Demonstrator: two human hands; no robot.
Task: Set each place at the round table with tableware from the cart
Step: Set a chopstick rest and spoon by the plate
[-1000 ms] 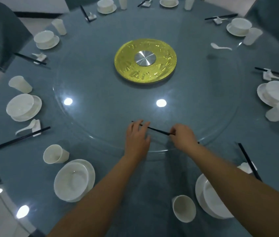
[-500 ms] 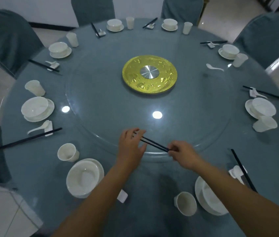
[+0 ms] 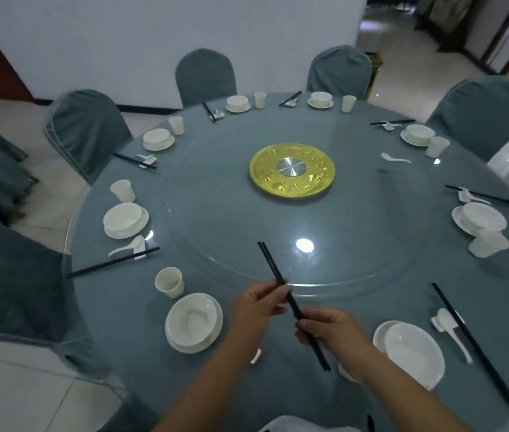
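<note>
Once flat, chopsticks [image 3: 293, 305] now lifted.

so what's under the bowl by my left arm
The white bowl sits on a white plate, whose rim shows on the right and near sides. The plate's centre is covered by the bowl.

Pair of black chopsticks [image 3: 290, 302]: slender, held together, raised above the near edge of the round table [image 3: 215, 213], tilted, tips pointing far-left, butt ends near-right. Left hand [image 3: 257, 307] pinches the middle of the pair; right hand [image 3: 329, 333] grips just below it.
</note>
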